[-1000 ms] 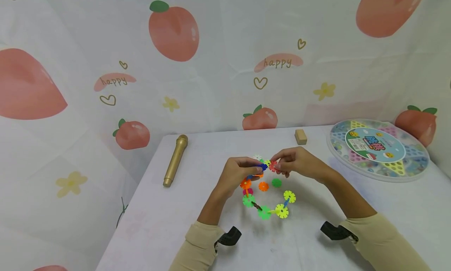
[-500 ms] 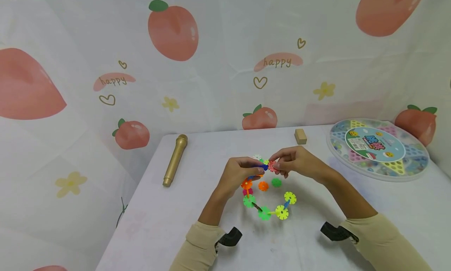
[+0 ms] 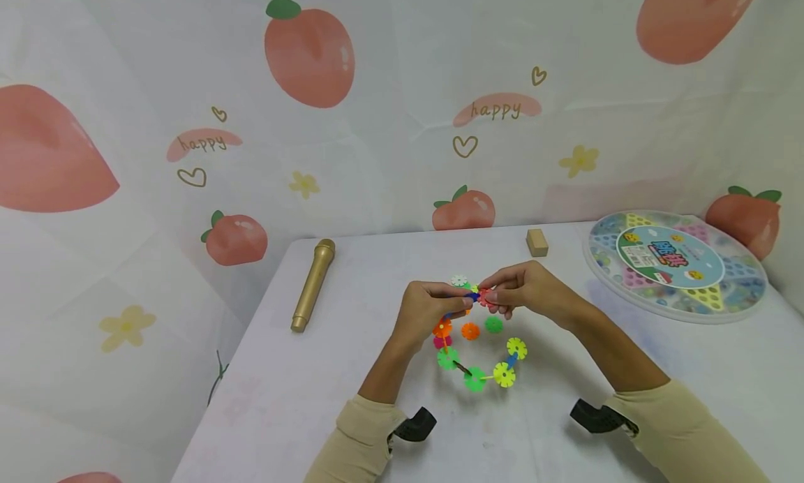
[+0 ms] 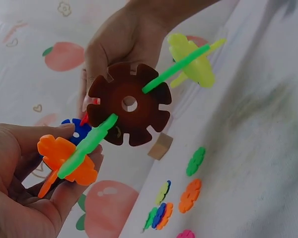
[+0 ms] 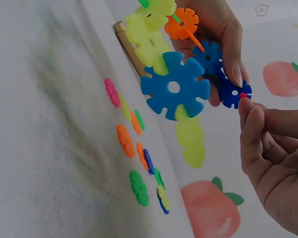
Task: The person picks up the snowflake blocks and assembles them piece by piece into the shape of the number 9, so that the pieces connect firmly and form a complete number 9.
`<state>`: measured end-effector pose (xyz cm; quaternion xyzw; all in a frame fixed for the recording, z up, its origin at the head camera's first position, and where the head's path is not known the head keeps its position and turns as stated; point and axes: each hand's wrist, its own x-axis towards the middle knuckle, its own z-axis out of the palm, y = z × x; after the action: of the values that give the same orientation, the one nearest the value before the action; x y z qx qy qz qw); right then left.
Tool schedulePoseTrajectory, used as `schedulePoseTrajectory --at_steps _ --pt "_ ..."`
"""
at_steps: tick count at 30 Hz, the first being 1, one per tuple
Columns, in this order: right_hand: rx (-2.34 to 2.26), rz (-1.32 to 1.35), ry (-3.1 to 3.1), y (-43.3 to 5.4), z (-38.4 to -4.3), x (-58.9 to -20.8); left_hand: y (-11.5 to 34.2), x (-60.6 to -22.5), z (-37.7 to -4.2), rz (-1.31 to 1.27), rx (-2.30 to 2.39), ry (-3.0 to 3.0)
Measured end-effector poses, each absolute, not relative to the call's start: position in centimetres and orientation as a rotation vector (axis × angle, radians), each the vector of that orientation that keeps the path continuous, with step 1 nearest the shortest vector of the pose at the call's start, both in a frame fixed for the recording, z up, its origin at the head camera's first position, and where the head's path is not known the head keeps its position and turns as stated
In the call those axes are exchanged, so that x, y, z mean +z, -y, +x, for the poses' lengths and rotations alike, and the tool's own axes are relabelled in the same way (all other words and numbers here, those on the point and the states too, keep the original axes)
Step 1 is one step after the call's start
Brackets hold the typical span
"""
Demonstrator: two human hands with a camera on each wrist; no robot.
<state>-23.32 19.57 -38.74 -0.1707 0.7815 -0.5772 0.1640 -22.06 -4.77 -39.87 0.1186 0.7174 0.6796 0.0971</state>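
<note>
Just above the table, my left hand (image 3: 419,315) pinches a dark blue snowflake disc (image 5: 235,94) between thumb and fingers. That disc belongs to a curved chain of slotted plastic discs, among them orange, brown (image 4: 120,119), green (image 3: 474,380) and yellow (image 3: 504,375) ones. Facing it, my right hand (image 3: 534,292) holds a red snowflake disc (image 3: 484,298) by its edge. The red disc meets the blue one edge to edge; my fingertips cover most of it in the right wrist view. How deep their slots engage is hidden.
Loose discs lie on the table under the chain, including a green disc (image 3: 493,324) and an orange disc (image 3: 470,331). Farther back are a gold microphone (image 3: 313,285), a small wooden block (image 3: 537,243) and a round Chinese checkers board (image 3: 675,268). A printed cloth (image 3: 377,155) hangs behind.
My left hand has shifted slightly right, carrying the chain with it. The blue disc has come closer against the red disc. My right hand stays nearly in place.
</note>
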Motion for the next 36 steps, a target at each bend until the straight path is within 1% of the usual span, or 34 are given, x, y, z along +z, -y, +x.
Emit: schedulePoseTrajectory --at_steps 4,14,25,36 --pt "-1.661 -0.469 -2.205 -19.7 -23.3 -38.8 4.6 -40.0 -22.0 0.336 2.017 -2.112" --pt "-1.636 -0.529 -2.168 -19.9 -23.6 -39.3 4.1 -40.3 -21.8 0.336 2.011 -2.071" --pt "-1.636 -0.506 -2.188 -20.0 -23.6 -39.3 4.1 -40.4 -21.8 0.365 2.012 -2.045" --pt "-1.606 -0.469 -2.275 -21.1 -24.6 -40.5 4.3 -40.2 -22.2 0.279 1.964 -2.033"
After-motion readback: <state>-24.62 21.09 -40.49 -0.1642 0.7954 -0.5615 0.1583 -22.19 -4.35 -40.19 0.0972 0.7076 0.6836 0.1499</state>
